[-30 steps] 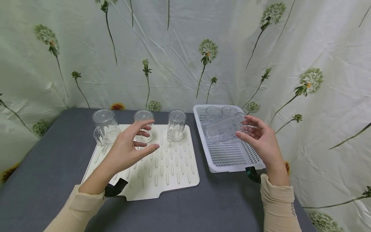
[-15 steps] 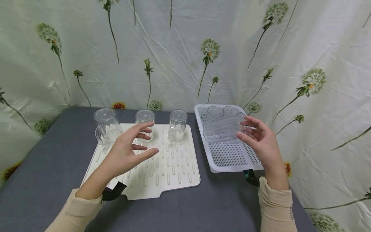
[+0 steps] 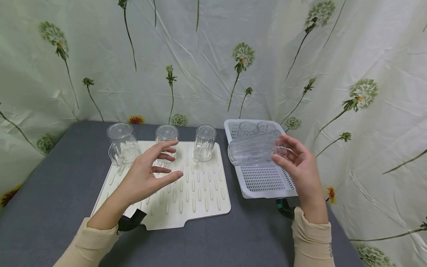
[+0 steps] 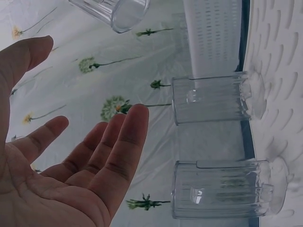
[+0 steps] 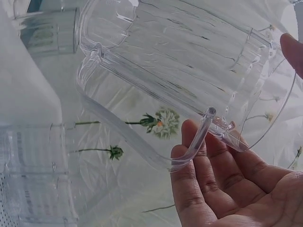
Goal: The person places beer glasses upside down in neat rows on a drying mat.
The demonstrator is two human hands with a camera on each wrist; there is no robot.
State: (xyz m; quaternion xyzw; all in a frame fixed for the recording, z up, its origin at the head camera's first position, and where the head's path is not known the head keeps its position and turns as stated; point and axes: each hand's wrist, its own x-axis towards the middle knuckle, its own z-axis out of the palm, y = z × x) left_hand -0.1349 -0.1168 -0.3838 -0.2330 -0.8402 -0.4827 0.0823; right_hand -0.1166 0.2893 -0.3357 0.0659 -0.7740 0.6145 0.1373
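Observation:
My right hand [image 3: 298, 167] grips one end of a clear mug [image 3: 248, 148], tilted on its side over the white basket [image 3: 267, 194]. In the right wrist view the mug's long handle [image 5: 125, 135] hangs toward my fingertips [image 5: 182, 163], while the thumb lies on the opposite side. My left hand [image 3: 148, 174] hovers above the white drying mat [image 3: 203, 196], fingers spread and holding nothing. Behind it a clear mug [image 3: 166, 133] stands on the mat, partly hidden by the fingers. Another mug [image 3: 204, 144] is to its right, and a wider one [image 3: 122, 144] to its left.
Inside the basket, two more clear mugs [image 3: 248, 128] [image 3: 265, 127] sit at the back, partly covered by the held mug. A dark grey tabletop [image 3: 220, 241] runs under everything. A flower-print curtain [image 3: 200, 74] closes off the back and right side.
My right hand has turned and drawn slightly nearer, and the mug's far end has shifted left, now overlapping the basket's left rim. My left hand stays nearly still.

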